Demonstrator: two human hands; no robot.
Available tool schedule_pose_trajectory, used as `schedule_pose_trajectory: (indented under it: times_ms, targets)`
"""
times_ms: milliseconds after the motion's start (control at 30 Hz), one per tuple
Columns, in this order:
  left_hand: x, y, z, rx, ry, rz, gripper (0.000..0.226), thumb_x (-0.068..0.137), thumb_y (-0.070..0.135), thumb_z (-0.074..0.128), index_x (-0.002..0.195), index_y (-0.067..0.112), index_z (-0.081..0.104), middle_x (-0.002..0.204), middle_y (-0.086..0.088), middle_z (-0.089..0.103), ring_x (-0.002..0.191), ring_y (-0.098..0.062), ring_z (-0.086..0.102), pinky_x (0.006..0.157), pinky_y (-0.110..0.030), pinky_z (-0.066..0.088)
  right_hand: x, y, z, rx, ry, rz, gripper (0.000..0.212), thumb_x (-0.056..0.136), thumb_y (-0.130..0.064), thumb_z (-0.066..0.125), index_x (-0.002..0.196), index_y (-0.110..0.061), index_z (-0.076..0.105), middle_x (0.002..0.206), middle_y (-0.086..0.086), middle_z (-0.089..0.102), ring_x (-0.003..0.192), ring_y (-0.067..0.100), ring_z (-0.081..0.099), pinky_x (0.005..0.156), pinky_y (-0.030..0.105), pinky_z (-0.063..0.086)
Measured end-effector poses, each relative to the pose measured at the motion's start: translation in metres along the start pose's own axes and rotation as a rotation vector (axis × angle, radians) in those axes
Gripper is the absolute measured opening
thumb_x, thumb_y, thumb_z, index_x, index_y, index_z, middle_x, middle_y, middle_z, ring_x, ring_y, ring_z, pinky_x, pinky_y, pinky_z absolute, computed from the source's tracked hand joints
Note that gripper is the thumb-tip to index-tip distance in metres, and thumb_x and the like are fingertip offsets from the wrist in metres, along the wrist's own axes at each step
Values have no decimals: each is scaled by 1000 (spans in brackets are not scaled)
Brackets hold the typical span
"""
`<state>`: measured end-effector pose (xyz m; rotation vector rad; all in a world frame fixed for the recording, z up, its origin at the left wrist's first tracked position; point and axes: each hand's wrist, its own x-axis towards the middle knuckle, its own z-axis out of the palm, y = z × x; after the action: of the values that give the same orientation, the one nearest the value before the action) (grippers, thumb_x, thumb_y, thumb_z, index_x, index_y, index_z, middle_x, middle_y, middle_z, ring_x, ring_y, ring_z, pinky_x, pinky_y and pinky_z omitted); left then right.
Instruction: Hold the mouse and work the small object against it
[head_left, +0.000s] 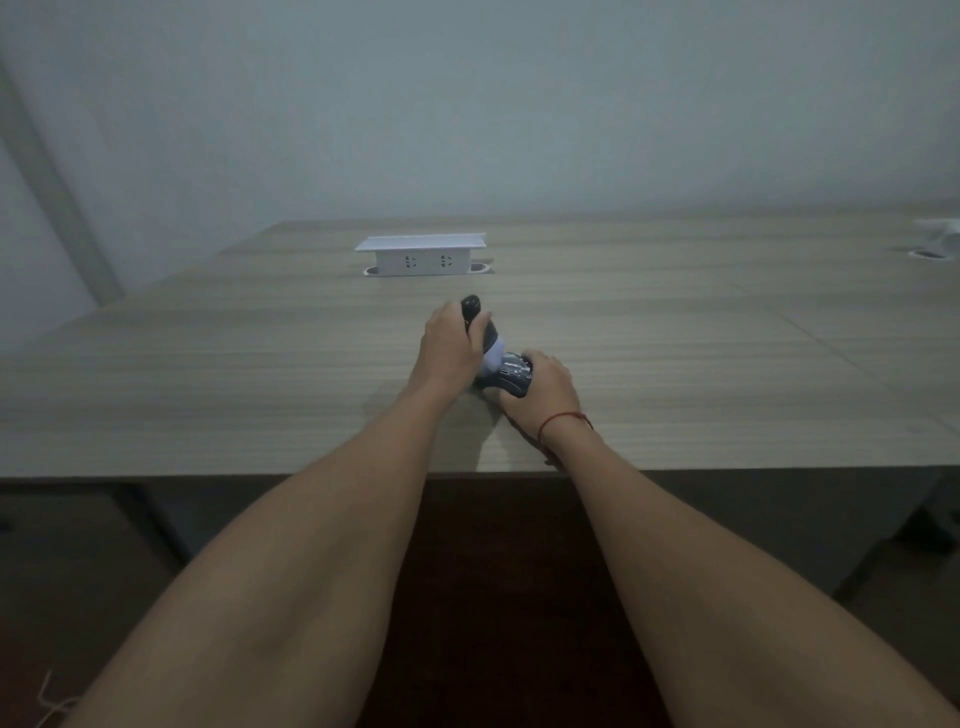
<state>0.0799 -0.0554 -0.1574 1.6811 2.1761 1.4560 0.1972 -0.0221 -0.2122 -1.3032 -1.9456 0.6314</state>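
Left hand (451, 345) around black handle (471, 306), right hand (545, 387) around dark device (514, 371).

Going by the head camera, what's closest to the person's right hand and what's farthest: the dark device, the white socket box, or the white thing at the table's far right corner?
From the right hand:
1. Dark device, gripped in that hand, near the table's front edge.
2. White socket box, farther back on the table, to the left.
3. White object, at the far right corner, cut off by the frame edge.
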Motion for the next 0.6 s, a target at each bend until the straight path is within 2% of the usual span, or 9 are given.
schedule_pose_trajectory:
  times_ms: [67, 167, 267, 433, 600]
  targets:
    - [-3, 0, 6, 21, -18, -9, 33, 98, 29, 50, 103, -3, 55, 105, -21, 60, 93, -31, 56, 77, -35, 44, 0, -1, -1, 52, 10, 11, 53, 66, -34, 82, 110, -19, 58, 102, 2, 61, 93, 21, 59, 81, 43, 56]
    - [0, -5, 3, 132, -58, -53, 33, 98, 27, 50, 110, -3, 53, 113, -22, 58, 102, -35, 56, 82, -37, 43, 0, 0, -2, 58, 0, 12, 58, 65, -37, 83, 113, -20, 56, 106, 0, 60, 97, 20, 59, 84, 42, 55]
    - [2, -18, -4, 198, -89, -79, 33, 98, 28, 50, 111, -3, 55, 114, -23, 58, 97, -34, 56, 80, -36, 41, 1, 2, -3, 63, -7, 6, 60, 65, -38, 84, 114, -19, 56, 109, 1, 60, 100, 20, 58, 87, 41, 54]
    - [9, -16, -8, 68, -12, -45, 35, 98, 28, 49, 104, -5, 57, 106, -24, 61, 98, -37, 58, 76, -35, 42, 2, -1, -5, -24, 1, 0, 64, 67, -45, 80, 122, -22, 57, 116, 4, 54, 109, 22, 51, 93, 42, 49]
    - [4, -3, 3, -11, 26, -60, 35, 98, 30, 48, 108, -2, 55, 109, -20, 60, 98, -32, 57, 80, -37, 46, 0, -1, -10, 84, -50, -8, 69, 65, -35, 85, 125, -17, 55, 121, 4, 58, 109, 22, 56, 95, 42, 50]
